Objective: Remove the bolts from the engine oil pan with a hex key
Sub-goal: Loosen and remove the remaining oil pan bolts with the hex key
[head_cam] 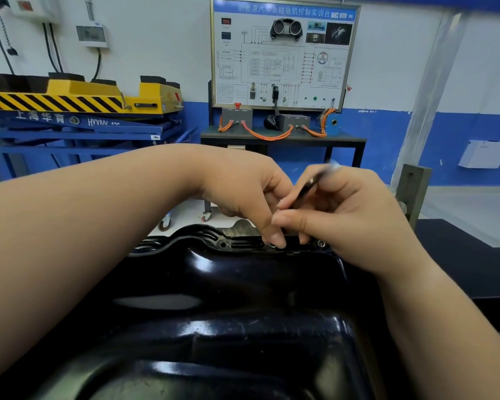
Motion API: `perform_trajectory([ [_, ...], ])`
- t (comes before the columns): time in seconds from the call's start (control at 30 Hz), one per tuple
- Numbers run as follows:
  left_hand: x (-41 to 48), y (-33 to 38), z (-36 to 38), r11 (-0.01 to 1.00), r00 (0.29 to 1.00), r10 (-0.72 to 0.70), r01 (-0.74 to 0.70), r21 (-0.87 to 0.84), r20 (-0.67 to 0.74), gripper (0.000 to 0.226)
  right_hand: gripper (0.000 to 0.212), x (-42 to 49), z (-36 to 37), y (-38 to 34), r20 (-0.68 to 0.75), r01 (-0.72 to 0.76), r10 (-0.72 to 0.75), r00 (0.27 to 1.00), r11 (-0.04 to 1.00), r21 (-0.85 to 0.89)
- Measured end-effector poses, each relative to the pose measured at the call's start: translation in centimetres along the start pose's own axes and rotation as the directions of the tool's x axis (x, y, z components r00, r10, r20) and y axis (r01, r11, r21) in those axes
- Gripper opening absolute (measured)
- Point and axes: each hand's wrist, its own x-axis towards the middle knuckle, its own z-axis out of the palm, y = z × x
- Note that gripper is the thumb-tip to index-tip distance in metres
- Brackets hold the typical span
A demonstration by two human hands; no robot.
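- Head view: one wide-angle camera, worn, facing forward and down.
- Near: pan (243,327) close below, filling the lower frame.
- Far: board (283,53) by the back wall (156,39), well apart.

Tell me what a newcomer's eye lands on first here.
Two hands meet at centre: the right hand grips a dark hex key, the left hand reaches its fingertips to the far flange of the glossy black oil pan filling the foreground. Behind, a training board stands against the wall, a yellow-and-black striped lift table at upper left.
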Motion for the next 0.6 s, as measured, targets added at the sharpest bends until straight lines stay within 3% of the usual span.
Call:
perform_trajectory([
  [0.17,0.2,0.3,0.2,0.999,0.997,0.010,-0.006,0.053,-0.077,0.024,0.035,0.0,0.3,-0.2,-0.015,-0.008,0.007,1.000,0.998,-0.068],
  [0.27,0.1,0.4,0.1,0.997,0.995,0.021,-0.014,0.070,-0.099,0.035,0.016,0.0,-0.2,-0.3,0.107,-0.026,0.022,0.994,0.999,0.041],
  [0.4,-0.1,0.6,0.0,0.997,0.999,0.018,-0.014,0.074,-0.048,0.028,0.027,-0.2,-1.1,-0.3,0.239,-0.055,0.034,0.970,0.995,0.082],
  [0.6,-0.2,0.2,0.0,1.000,1.000,0.016,-0.016,0.008,0.004,0.026,0.011,-0.1,-0.5,0.1,0.113,-0.019,0.014,0.993,0.999,0.036],
])
